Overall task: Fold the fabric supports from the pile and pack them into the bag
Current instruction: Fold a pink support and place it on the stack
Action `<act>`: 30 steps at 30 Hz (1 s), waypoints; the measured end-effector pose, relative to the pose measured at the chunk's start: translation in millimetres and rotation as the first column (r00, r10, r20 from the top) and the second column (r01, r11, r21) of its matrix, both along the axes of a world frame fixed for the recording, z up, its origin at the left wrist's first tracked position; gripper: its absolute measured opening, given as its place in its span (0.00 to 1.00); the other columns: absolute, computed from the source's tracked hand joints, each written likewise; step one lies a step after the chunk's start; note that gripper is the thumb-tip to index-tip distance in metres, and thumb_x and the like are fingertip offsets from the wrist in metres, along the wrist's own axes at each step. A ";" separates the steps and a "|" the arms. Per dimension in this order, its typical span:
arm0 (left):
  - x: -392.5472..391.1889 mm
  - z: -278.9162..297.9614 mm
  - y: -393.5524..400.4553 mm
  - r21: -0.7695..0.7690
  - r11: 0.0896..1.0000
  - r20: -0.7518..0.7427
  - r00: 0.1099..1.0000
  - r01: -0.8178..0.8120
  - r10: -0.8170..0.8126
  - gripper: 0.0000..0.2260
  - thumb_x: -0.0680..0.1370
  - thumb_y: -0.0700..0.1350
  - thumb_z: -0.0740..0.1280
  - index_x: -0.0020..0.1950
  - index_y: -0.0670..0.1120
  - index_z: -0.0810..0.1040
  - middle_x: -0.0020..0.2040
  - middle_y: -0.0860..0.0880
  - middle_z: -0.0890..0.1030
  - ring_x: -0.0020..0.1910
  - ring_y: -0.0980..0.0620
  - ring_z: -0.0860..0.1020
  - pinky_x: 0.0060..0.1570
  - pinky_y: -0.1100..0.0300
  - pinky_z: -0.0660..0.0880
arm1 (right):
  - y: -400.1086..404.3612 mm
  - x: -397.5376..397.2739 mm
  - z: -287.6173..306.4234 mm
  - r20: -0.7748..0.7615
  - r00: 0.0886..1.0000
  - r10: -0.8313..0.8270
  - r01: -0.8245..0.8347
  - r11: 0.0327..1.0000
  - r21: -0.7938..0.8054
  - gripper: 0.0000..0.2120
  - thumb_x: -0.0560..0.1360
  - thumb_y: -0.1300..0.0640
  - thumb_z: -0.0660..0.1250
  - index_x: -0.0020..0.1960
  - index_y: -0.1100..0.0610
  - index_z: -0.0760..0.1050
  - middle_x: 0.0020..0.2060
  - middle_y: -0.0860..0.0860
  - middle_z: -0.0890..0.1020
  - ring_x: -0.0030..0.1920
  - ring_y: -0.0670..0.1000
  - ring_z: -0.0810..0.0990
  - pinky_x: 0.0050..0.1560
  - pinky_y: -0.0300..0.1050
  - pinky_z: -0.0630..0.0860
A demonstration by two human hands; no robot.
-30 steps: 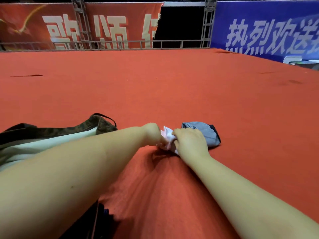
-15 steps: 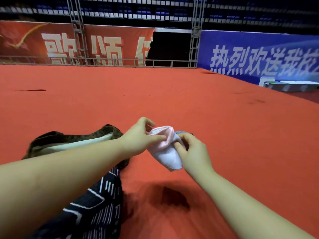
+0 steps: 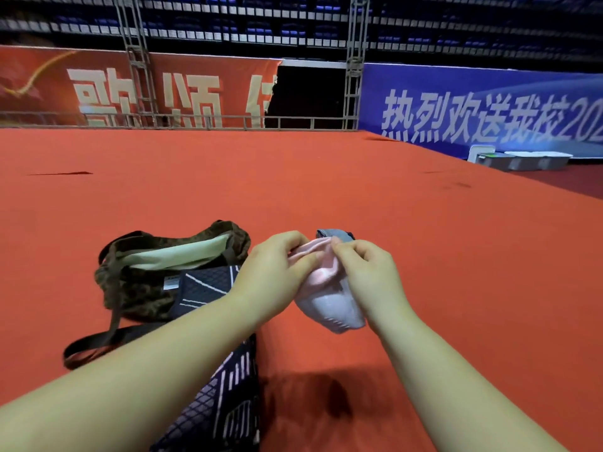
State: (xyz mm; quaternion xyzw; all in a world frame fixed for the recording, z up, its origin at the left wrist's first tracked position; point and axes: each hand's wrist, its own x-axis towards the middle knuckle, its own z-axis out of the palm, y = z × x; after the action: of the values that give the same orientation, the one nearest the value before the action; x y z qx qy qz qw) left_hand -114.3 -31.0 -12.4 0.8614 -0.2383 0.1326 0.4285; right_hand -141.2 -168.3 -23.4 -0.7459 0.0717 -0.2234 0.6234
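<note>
Fabric support (image 3: 329,298), pink at its ribbed top and pale white lower down, hung in the air between your two hands, above the red carpet (image 3: 424,256); its long axis ran from the pink cuff, up and away from you, down to the white end pointing toward you and a little to your right. Your left hand (image 3: 277,272) had its grip clamped on the pink edge, thumb and fingers pinching the cloth, and your right hand (image 3: 368,272) pinched the same edge from the other side, fingers curled over it. Just beyond your hands a grey fabric support (image 3: 336,233) lay on the carpet, mostly hidden. To your left sat the bag (image 3: 140,288), brown and mottled, its mouth open to a pale green lining, its strap (image 3: 98,347) trailing on the carpet. A dark patterned cloth (image 3: 208,285) with white lines carried a small white label (image 3: 171,282), too small to read. Behind, a red banner (image 3: 195,93) showed large pale Chinese characters, partly cut off, and a blue banner (image 3: 473,115) read "热烈欢送我校", followed by digits cut off at the frame's edge.
</note>
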 end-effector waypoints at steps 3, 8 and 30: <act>-15.9 -3.3 6.4 -0.018 0.999 0.044 0.998 -0.035 0.036 0.08 0.76 0.50 0.67 0.39 0.49 0.76 0.35 0.53 0.76 0.37 0.54 0.73 0.37 0.59 0.67 | 13.4 -11.1 -1.1 -0.006 0.999 -0.035 0.035 0.998 0.061 0.12 0.75 0.54 0.67 0.34 0.56 0.75 0.30 0.46 0.77 0.32 0.45 0.73 0.35 0.38 0.69; -31.6 -17.4 19.7 -0.046 0.994 0.075 0.992 -0.101 0.104 0.08 0.76 0.51 0.66 0.44 0.48 0.79 0.41 0.52 0.79 0.43 0.52 0.76 0.44 0.56 0.71 | 32.4 -20.5 -9.6 0.019 0.997 -0.071 0.069 0.993 0.095 0.10 0.75 0.54 0.68 0.38 0.59 0.78 0.32 0.47 0.80 0.33 0.44 0.76 0.35 0.35 0.71; -62.8 -50.5 39.2 -0.636 0.712 -0.227 0.954 -0.297 0.195 0.06 0.78 0.47 0.66 0.45 0.47 0.82 0.38 0.49 0.83 0.40 0.52 0.81 0.44 0.57 0.76 | 7.0 -32.6 -91.3 -0.241 0.956 -0.165 0.164 0.986 -0.026 0.15 0.76 0.59 0.66 0.31 0.56 0.73 0.29 0.48 0.77 0.31 0.47 0.70 0.33 0.42 0.65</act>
State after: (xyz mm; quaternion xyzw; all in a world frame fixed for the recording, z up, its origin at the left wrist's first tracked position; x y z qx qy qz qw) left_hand -177.1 8.2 -62.9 0.6839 -0.0271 0.2023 0.7005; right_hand -173.7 -161.4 -114.7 -0.7606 0.2084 -0.1822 0.5873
